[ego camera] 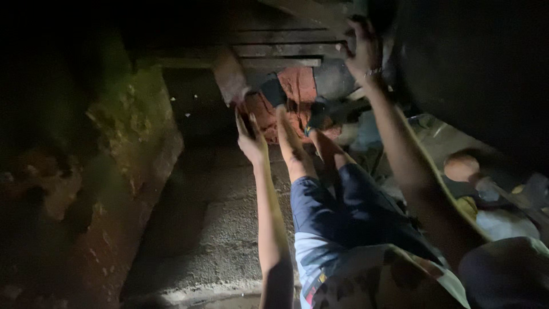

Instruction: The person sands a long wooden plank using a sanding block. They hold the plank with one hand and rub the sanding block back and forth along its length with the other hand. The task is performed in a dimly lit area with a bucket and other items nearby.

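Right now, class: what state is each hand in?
Left hand: open, fingers spread, holding nothing visible.
Right hand: raised against the dark tyre; grip cannot be told.

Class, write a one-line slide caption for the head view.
In dim light, a seated person stretches the left hand toward red cloth and the right hand up to dark planks.

The floor (217, 229) looks like rough matt concrete; the planks (280, 48) are worn wood; the red rag (297, 91) is soft cloth; the shorts (349, 212) are blue denim
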